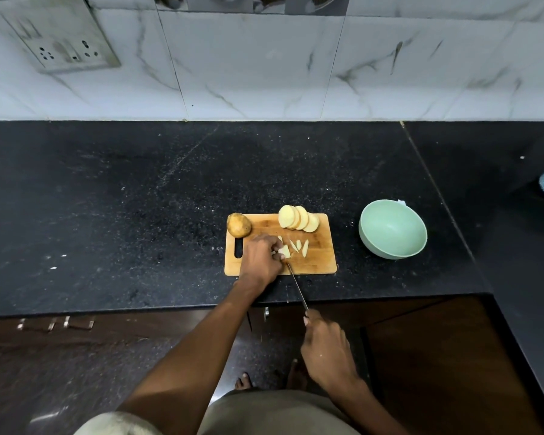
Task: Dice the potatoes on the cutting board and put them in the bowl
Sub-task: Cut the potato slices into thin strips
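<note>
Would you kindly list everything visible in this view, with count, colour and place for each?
cutting board: one, light wood, on the counter, centre.
whole potato: one, brown, board's far left corner.
potato slices: one fanned row, pale yellow, board's far edge.
cut strips: a few, pale yellow, mid-board.
potato piece: one, pale yellow, under the fingers.
knife: one, steel blade, tip by that piece.
bowl: one, mint green, right of the board.
counter: black stone.
socket plate: one, grey, on the wall.
left hand: holds the piece.
right hand: grips the knife.
</note>
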